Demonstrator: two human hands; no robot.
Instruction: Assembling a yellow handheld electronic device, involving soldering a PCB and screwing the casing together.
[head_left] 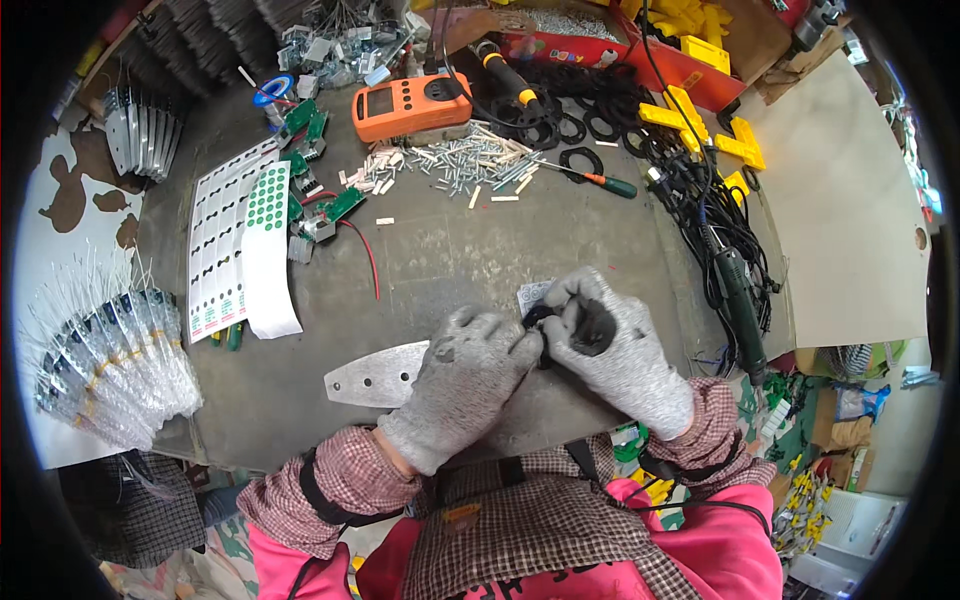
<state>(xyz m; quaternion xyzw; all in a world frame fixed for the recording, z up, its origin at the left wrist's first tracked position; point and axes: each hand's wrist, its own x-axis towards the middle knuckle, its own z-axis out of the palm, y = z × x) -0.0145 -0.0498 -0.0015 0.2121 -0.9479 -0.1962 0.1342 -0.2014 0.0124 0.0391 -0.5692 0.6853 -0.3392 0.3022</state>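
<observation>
Both my hands wear grey knit gloves and meet over the near part of the workbench. My right hand has its fingers closed in a pinch on a small black part. My left hand is curled, its fingertips pressed against the same part from the other side. The gloves cover much of this part, so its exact kind does not show. A flat silver metal plate with a rounded end and several holes lies partly under my left hand. Just beyond my fingers is a small pale printed piece.
Sticker sheets and green circuit boards lie left. Farther back are an orange multimeter, loose screws, a screwdriver and black rings. Black cables, a soldering iron and yellow parts line the right; wrapped bundles stand left.
</observation>
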